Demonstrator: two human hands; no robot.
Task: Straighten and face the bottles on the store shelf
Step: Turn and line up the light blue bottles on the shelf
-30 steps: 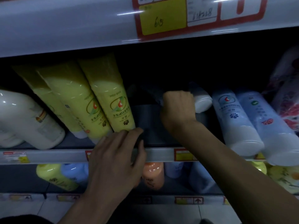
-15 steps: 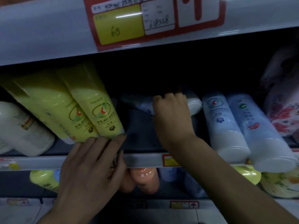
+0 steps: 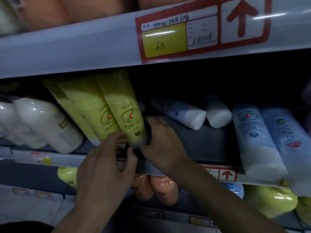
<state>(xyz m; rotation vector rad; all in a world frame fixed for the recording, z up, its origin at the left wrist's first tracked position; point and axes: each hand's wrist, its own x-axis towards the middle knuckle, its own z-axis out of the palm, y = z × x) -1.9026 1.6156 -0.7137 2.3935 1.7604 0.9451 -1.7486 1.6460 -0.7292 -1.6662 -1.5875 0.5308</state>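
Observation:
Three yellow bottles lean together on the middle shelf [image 3: 202, 158]. The front yellow bottle [image 3: 124, 111] faces me with its label. My left hand [image 3: 107, 165] curls round its base from below and the left. My right hand [image 3: 161, 142] grips the same base from the right. Two white bottles [image 3: 188, 115] lie on their sides deeper in the shelf, to the right of my hands. Further right stand a pale blue bottle [image 3: 255, 137] and another blue bottle [image 3: 289, 140], both leaning.
White bottles [image 3: 50, 125] fill the shelf's left end. The upper shelf edge carries a red and yellow price tag [image 3: 181, 36]. Below are orange bottles [image 3: 161, 189] and yellow-green bottles [image 3: 272, 200]. A dark open gap lies between the yellow and the blue bottles.
My right hand left the lying white bottle at the back and came down to the front yellow bottle's base. My left hand rose from the shelf edge onto that base.

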